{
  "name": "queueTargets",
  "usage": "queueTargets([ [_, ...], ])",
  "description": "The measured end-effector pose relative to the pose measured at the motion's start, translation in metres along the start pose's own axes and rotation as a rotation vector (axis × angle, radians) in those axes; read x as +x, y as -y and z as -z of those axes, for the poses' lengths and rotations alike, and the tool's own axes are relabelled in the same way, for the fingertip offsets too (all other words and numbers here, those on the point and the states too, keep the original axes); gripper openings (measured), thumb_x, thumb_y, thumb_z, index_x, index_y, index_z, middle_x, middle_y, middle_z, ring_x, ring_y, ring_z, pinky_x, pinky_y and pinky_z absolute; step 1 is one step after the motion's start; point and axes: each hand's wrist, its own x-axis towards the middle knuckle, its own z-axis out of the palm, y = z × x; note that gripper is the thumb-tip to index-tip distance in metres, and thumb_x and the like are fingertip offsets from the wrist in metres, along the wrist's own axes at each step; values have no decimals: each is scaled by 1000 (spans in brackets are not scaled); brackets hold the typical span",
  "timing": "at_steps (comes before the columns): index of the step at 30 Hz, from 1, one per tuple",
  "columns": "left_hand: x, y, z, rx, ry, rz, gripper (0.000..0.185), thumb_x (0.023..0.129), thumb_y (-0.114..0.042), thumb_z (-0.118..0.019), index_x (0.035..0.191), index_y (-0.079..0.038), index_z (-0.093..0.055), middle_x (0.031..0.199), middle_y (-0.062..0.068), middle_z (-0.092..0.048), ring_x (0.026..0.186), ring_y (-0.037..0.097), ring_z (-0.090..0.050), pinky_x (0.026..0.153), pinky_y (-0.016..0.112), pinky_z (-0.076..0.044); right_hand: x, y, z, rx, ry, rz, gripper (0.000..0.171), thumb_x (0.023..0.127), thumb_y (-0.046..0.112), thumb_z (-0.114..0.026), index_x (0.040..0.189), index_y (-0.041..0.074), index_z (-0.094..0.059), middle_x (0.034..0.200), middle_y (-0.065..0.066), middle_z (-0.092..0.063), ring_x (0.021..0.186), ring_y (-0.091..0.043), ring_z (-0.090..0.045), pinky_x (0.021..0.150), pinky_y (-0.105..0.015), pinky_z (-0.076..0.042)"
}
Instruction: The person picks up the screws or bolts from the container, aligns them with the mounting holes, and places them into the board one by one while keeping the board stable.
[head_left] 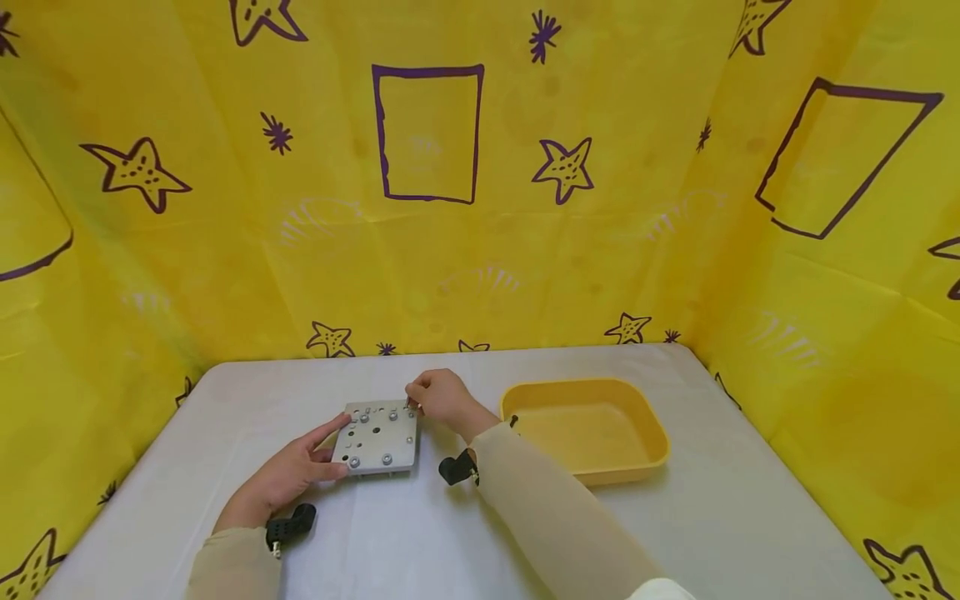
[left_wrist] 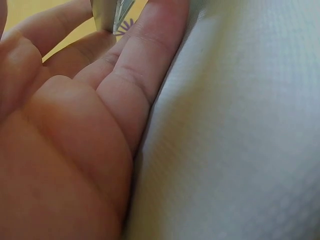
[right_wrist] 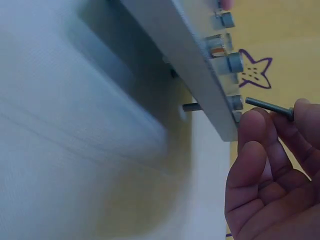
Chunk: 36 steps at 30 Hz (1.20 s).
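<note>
A square silver metal plate (head_left: pixel 367 446) with drilled holes and several bolts in it stands a little above the white table on short pins. My left hand (head_left: pixel 292 471) grips it by the left side, thumb at the near corner and fingers at the far one. At the plate's far right corner my right hand (head_left: pixel 445 397) pinches a thin metal screw (right_wrist: pixel 270 106) by its head. The right wrist view has the screw's tip just off the bolt heads (right_wrist: pixel 235 62) on top of the plate. In the left wrist view the palm (left_wrist: pixel 65 150) hides most of the plate.
A yellow plastic tray (head_left: pixel 585 479) stands to the right, partly behind my right sleeve (head_left: pixel 555 508). Yellow cloth walls (head_left: pixel 480 250) with purple drawings rise behind and beside the table (head_left: pixel 375 533). Black devices sit on both wrists.
</note>
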Motion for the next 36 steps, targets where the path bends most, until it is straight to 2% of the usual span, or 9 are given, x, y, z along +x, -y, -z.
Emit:
queueTargets([
  [4,0,-1,-1,27,-2,4,96,78,-22,-85,158,-24,-32,159,23,-25,126,36,-52,108,58,-31,1,-2,-3,-62,7,-1,24,102,24,-60,90,8,-73,81,-7,-68,68,-15,-57,62,-26,-46],
  [9,-1,-4,-1,27,4,5,96,78,-23,-85,158,-24,-32,159,24,-24,126,36,-52,108,59,-30,1,-1,-2,-89,3,-19,24,102,26,-60,94,9,-74,83,-6,-68,70,-15,-57,63,-27,-47],
  [16,-2,-5,-2,13,20,0,96,79,-21,-85,158,-23,-31,158,25,-24,125,36,-52,108,60,-29,2,-3,-3,-170,12,-28,18,100,24,-63,101,12,-77,85,4,-66,74,-13,-58,66,-25,-49],
  [22,-1,-3,-2,12,23,-10,96,79,-20,-85,158,-22,-31,158,26,-25,125,36,-52,108,60,-29,1,-1,4,-168,14,-13,20,101,23,-62,107,11,-76,89,6,-66,78,-15,-59,69,-27,-49],
  [25,-1,-2,-1,3,24,-22,95,80,-18,-84,159,-21,-30,157,26,-27,123,35,-54,108,58,-31,1,0,12,-52,1,-23,21,102,22,-60,109,8,-75,92,1,-66,77,-18,-62,67,-28,-49],
  [28,0,0,-2,0,29,-25,96,80,-18,-84,159,-21,-29,157,26,-27,123,34,-54,108,58,-31,-2,3,28,154,-42,-70,22,102,23,-60,111,7,-72,96,-6,-65,76,-22,-65,66,-29,-52],
  [32,-1,1,-1,30,18,-7,96,79,-23,-85,159,-24,-30,158,25,-27,126,36,-52,108,60,-30,-15,11,62,418,-117,-111,28,101,26,-62,121,6,-66,108,-12,-66,84,-27,-67,77,-34,-54],
  [36,-1,3,2,48,5,-2,97,78,-26,-85,158,-27,-31,158,23,-27,128,37,-49,108,61,-28,-39,17,103,600,-163,-115,38,101,29,-61,133,8,-59,121,-13,-63,97,-32,-66,84,-36,-52],
])
